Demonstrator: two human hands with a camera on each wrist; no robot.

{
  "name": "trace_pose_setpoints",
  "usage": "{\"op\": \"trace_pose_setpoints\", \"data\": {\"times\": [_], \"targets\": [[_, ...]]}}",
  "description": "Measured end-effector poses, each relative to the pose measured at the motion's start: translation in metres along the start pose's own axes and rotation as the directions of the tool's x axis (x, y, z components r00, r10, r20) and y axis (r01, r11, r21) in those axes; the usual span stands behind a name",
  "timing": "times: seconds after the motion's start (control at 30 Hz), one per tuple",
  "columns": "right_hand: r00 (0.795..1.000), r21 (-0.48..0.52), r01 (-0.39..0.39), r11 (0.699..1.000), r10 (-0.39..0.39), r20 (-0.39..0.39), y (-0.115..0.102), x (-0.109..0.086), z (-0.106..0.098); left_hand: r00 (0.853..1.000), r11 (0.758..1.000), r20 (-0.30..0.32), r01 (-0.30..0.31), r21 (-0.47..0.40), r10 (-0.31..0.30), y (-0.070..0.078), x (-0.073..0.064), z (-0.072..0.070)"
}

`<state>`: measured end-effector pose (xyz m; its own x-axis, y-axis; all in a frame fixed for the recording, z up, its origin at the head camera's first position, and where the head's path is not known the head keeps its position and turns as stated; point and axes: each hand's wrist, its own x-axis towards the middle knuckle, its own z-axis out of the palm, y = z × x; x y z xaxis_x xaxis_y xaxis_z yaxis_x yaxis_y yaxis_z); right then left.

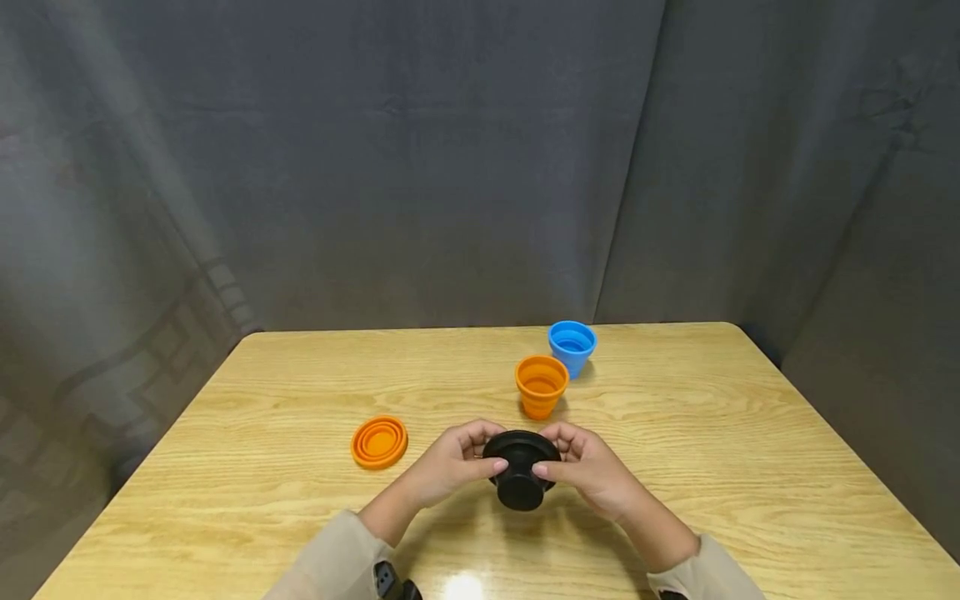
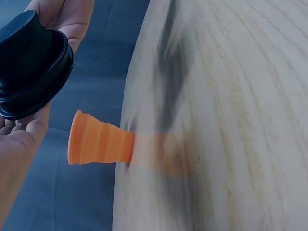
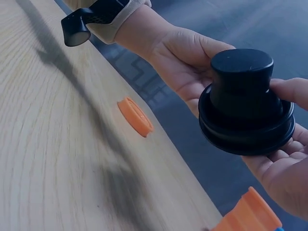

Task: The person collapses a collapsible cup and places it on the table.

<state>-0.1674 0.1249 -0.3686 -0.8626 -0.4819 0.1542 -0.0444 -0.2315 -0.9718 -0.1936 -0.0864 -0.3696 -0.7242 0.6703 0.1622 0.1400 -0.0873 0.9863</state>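
Note:
A black collapsible cup [image 1: 521, 487], partly folded out, is held above the table with its narrow base pointing down and toward me. My left hand [image 1: 455, 461] pinches one side of its wide rim, thumb against the body and fingers behind. On the opposite side my right hand [image 1: 597, 472] grips the rim in the same way. In the right wrist view the base of the black cup [image 3: 240, 84] faces up, and both hands are around the rim. The inside of this cup is hidden from all views.
Just beyond the hands an extended orange collapsible cup [image 1: 540, 392] stands upright, with an extended blue cup [image 1: 573, 346] behind it. A flattened orange cup [image 1: 378, 442] lies left of my left hand. The wooden table [image 1: 262, 467] ends at a grey curtain [image 1: 420, 183].

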Motion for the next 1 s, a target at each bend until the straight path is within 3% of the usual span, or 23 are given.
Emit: {"op": "trace_pose_setpoints", "data": {"times": [0.1, 0.33, 0.57, 0.7, 0.83, 1.0], "targets": [[0.999, -0.051, -0.005, 0.999, 0.003, -0.038, 0.001, 0.001, 0.002, 1.000, 0.999, -0.009, -0.004, 0.047, 0.004, -0.001, 0.001, 0.001], [0.994, -0.142, -0.033, 0.989, 0.017, -0.112, 0.000, 0.004, 0.007, 0.998, 0.991, -0.041, 0.054, 0.123, -0.049, 0.003, 0.004, 0.000], [0.983, -0.269, -0.035, 0.963, -0.014, -0.180, 0.000, 0.007, 0.012, 0.996, 0.978, -0.084, 0.055, 0.204, -0.039, 0.005, 0.005, -0.001], [0.980, -0.212, -0.060, 0.975, 0.018, -0.198, 0.001, 0.007, 0.011, 0.991, 0.967, -0.122, 0.080, 0.244, -0.051, 0.004, 0.004, -0.001], [0.980, -0.151, -0.060, 0.987, 0.029, -0.196, 0.001, 0.006, 0.011, 0.990, 0.960, -0.139, 0.064, 0.271, -0.027, 0.002, 0.004, -0.001], [0.995, -0.123, 0.002, 0.992, -0.014, -0.099, 0.000, 0.003, 0.010, 0.982, 0.947, -0.184, 0.026, 0.321, 0.035, 0.000, 0.004, -0.003]]}}
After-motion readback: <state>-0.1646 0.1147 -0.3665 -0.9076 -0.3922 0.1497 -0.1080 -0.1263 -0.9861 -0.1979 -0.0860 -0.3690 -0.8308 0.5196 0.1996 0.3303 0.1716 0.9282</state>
